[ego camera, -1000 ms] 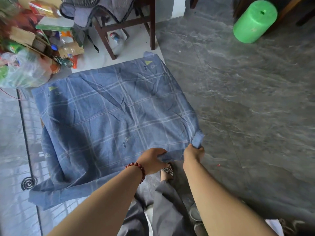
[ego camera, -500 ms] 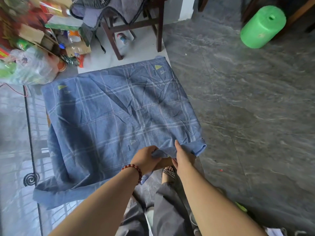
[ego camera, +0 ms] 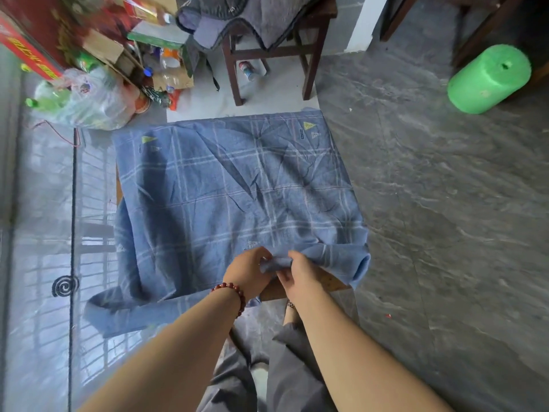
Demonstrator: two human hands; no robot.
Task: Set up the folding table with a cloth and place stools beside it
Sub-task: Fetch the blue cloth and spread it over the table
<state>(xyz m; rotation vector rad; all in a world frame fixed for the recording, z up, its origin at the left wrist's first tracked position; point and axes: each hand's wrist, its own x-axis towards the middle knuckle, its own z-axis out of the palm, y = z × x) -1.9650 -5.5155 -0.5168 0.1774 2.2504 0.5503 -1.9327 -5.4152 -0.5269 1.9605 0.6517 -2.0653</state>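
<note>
The head camera looks down at the blue cloth (ego camera: 231, 191), which lies spread over the bench (ego camera: 329, 285). It covers almost the whole top, with many creases. Only the near right corner of the bench shows bare brown wood.

Both hands are at the near edge of the cloth. The left hand (ego camera: 248, 273), the one with the red bead bracelet (ego camera: 230, 289), and the right hand (ego camera: 300, 275) touch each other. Each grip is narrow, with the fingers and thumb pinching one small bunch of cloth between them.

A second ago the right hand held the near right corner of the cloth out to the side, and the hands were a little apart. Now the right hand has come in to meet the left. The corner it let go has rolled up, so the wood peeks out.

I think this means the cloth is not sitting evenly yet. It hangs long at the near left and short at the near right, so it likely needs a tug to the right.

The green stool (ego camera: 488, 80) (I think it is a stool) lies tipped on the floor, well apart from the bench, so that step is not done
</note>
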